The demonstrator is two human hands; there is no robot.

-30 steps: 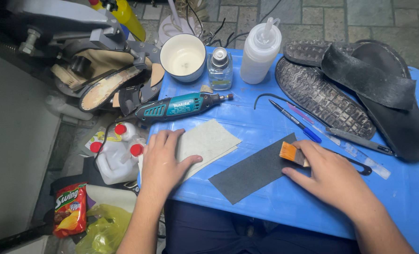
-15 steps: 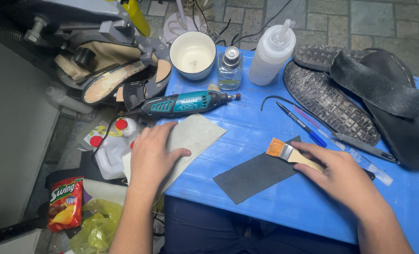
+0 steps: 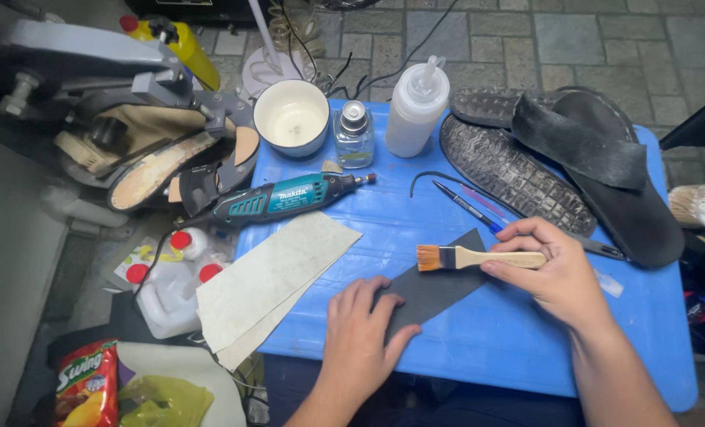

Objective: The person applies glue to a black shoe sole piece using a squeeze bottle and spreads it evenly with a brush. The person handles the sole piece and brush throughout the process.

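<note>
My right hand (image 3: 554, 273) grips the wooden handle of a small flat paintbrush (image 3: 467, 258) with orange bristles pointing left, held over a dark grey sheet (image 3: 432, 289) lying on the blue table (image 3: 511, 340). My left hand (image 3: 360, 336) rests flat on the near left end of that dark sheet, fingers spread. A pale beige sheet (image 3: 269, 281) lies to the left, hanging over the table's edge, apart from my left hand.
A teal rotary tool (image 3: 281, 198), a white bowl (image 3: 291, 119), a small glass bottle (image 3: 354, 134) and a white squeeze bottle (image 3: 416, 107) sit at the back. Black shoe soles (image 3: 526, 170) and pens (image 3: 467, 207) lie at right. A snack bag (image 3: 83, 383) and jug (image 3: 166, 277) are below left.
My left hand left the beige sheet and moved right onto the dark sheet. My right hand lifted the brush and turned it so the bristles point left over the dark sheet.
</note>
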